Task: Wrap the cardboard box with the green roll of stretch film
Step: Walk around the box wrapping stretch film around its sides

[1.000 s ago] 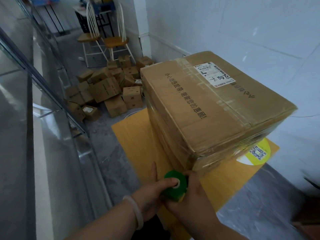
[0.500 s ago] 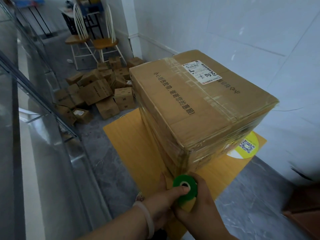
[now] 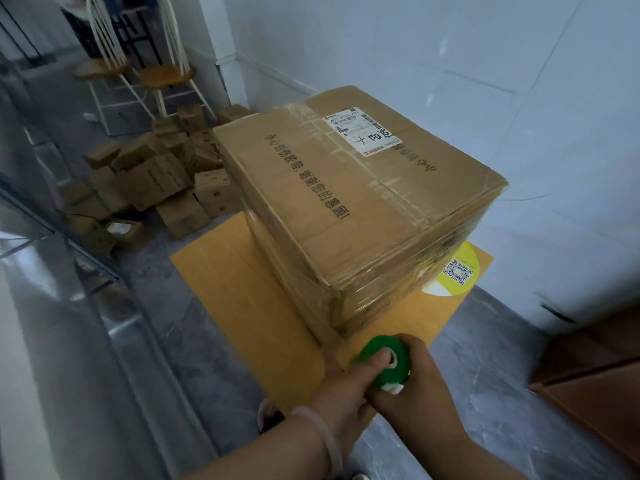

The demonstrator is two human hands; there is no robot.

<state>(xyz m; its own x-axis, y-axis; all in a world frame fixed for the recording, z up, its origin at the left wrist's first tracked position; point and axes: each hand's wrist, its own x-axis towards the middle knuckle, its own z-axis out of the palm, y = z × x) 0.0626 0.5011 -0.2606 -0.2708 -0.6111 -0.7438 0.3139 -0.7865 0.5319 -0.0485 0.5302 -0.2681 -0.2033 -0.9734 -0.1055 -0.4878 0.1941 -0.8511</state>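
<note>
White tile wall [image 3: 450,46] behind and to right of work area. Brown cardboard box [image 3: 346,209], large, top seam taped, upright on yellow-orange tabletop [image 3: 242,289], one corner toward camera. Glossy clear film already over both visible side faces. Heap of small cartons [image 3: 156,185] on grey floor beyond table; two white-legged chairs [image 3: 162,76] further back.

Both hands together, low in view, just in front of box's near corner, both clamped on green roll [image 3: 372,346]. Left hand [image 3: 341,393]: thumb across roll's upper end, tip at core hole; other fingers hidden. Right hand [image 3: 415,393]: fingers curled round roll from right side.

Roll end-up, above tabletop near its front edge, just beside box's lower corner; contact with box not resolvable.

White shipping label [image 3: 362,131] on box top, far side. Round yellow QR sticker [image 3: 457,271] on tabletop at box's right edge. Pale bangle [image 3: 327,441] on left wrist.
</note>
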